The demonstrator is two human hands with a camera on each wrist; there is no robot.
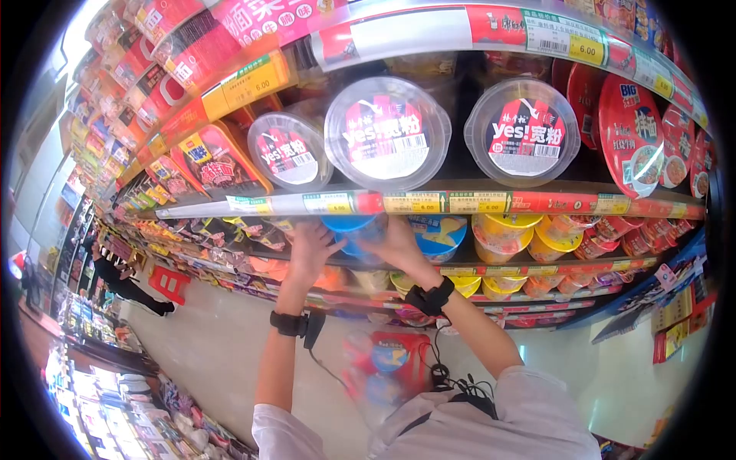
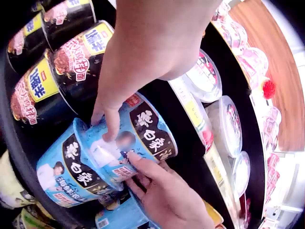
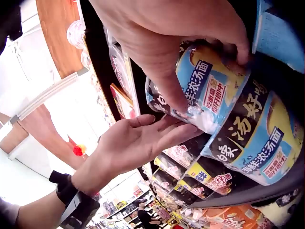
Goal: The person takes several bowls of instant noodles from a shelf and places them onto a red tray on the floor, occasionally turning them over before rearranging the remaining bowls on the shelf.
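Both hands are at a blue instant noodle cup [image 2: 157,131] on a shelf below the upper price rail. This cup rests against a second blue noodle cup [image 3: 259,138], their sides pressed together. My right hand [image 3: 167,47] grips the first cup, thumb on its printed side and fingers round the other side. My left hand [image 3: 136,140] touches the same cup with fingers stretched out and palm showing. In the head view, the left hand [image 1: 309,251] is left of the blue lid [image 1: 349,222] and the right hand [image 1: 400,245] right of it.
Clear-lidded noodle bowls [image 1: 387,134] stand above the price rail [image 1: 414,203]. Black noodle cups [image 2: 76,55] line the shelf beside the blue ones. A blurred red basket [image 1: 418,356] stands on the floor below me. A person in dark clothes [image 1: 123,280] is further down the aisle.
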